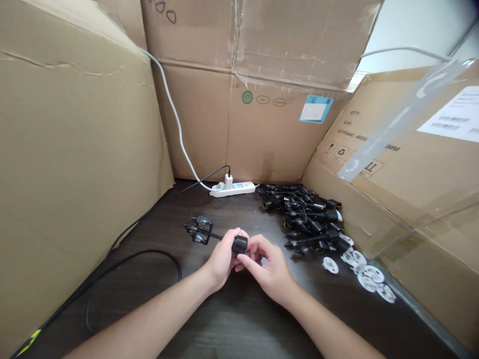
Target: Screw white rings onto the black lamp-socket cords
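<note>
A miniature black street lamp with several small lanterns lies sideways in my left hand, its lantern end pointing left. The fingers of that hand wrap round the post close to the thick round base. My right hand is at the open end of the base, thumb and fingers curled together against its rim. Whether a small part sits between those right fingertips is hidden. Over to the right lies a heap of similar black lamps, and beside it several white round discs.
A white power strip with a plugged-in adapter stands at the back. Its white cord climbs the boxes. A black cable loops over the dark table at left. Cardboard boxes wall in the back and both sides.
</note>
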Action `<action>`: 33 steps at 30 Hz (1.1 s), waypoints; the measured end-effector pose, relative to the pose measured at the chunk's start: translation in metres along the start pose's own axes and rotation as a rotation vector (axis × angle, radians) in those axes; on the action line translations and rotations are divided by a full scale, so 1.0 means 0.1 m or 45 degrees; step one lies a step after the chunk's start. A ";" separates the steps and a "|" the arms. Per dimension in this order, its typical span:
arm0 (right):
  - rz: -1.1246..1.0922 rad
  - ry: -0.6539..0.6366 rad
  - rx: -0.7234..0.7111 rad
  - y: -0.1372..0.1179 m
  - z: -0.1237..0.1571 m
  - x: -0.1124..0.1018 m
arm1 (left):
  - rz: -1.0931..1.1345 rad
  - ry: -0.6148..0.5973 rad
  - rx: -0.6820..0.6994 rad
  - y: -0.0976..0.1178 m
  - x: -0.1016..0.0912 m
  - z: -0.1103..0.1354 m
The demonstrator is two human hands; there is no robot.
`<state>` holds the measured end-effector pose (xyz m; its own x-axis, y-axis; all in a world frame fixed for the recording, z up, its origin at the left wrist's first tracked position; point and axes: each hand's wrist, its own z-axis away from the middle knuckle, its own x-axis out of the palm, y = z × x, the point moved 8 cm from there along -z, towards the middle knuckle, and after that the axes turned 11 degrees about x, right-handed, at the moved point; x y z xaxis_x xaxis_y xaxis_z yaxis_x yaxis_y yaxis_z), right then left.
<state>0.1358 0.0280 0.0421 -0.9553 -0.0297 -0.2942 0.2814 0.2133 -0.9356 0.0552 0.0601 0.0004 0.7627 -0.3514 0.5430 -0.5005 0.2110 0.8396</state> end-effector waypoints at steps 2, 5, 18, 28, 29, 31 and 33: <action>-0.011 -0.008 0.009 0.00 0.00 0.00 | 0.001 -0.012 -0.009 0.00 0.00 0.00; -0.032 0.006 0.028 0.04 0.00 0.00 | 0.003 -0.034 -0.011 0.02 0.00 0.01; 0.176 0.126 0.038 0.21 -0.11 -0.10 | -0.627 0.062 0.223 0.13 -0.09 -0.06; -0.050 0.293 0.202 0.38 -0.17 -0.24 | -0.532 0.095 0.185 0.12 -0.14 -0.05; -0.097 0.311 0.212 0.39 -0.18 -0.25 | -0.512 0.102 0.159 0.10 -0.14 -0.06; -0.160 0.332 0.221 0.42 -0.19 -0.27 | -0.503 0.083 0.127 0.06 -0.12 -0.07; -0.191 0.328 0.210 0.42 -0.20 -0.27 | -0.497 0.063 0.137 0.06 -0.09 -0.07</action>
<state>0.1714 0.0571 0.0140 -0.9728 0.2033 -0.1113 0.1267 0.0639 -0.9899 0.0477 0.0711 0.0007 0.9213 -0.3415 0.1859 -0.2074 -0.0270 0.9779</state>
